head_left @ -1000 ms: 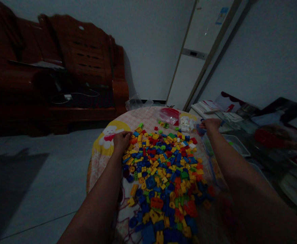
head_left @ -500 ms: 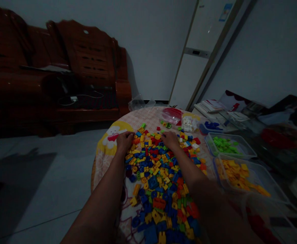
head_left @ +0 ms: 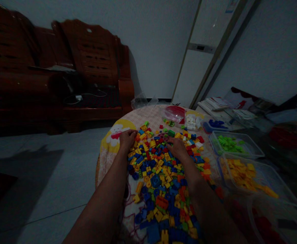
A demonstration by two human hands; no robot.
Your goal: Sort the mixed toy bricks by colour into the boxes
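Observation:
A wide heap of toy building bricks (head_left: 161, 176) in yellow, blue, red, orange and green covers much of a round table. My left hand (head_left: 127, 139) lies at the heap's far left edge, fingers curved loosely beside orange and yellow bricks, with nothing visible in it. Over the far right part of the heap, my right hand (head_left: 177, 148) reaches in with its fingers apart, touching bricks. Just beyond its fingertips sit a dark green brick (head_left: 171, 133) and some dark reddish pieces (head_left: 163, 137). Small bricks under the fingers are too dim to tell apart.
Clear plastic boxes stand to the right, holding green pieces (head_left: 230, 145), yellow pieces (head_left: 242, 174) and blue pieces (head_left: 217, 124). A red-and-clear container (head_left: 174, 114) and a bag of white pieces (head_left: 193, 122) lie at the table's far side. A wooden sofa (head_left: 95, 67) stands beyond.
My right hand has drawn back a little toward me and to the right, its fingers more spread. Bricks near it have shifted, and the dark green brick now shows. My left hand has barely moved.

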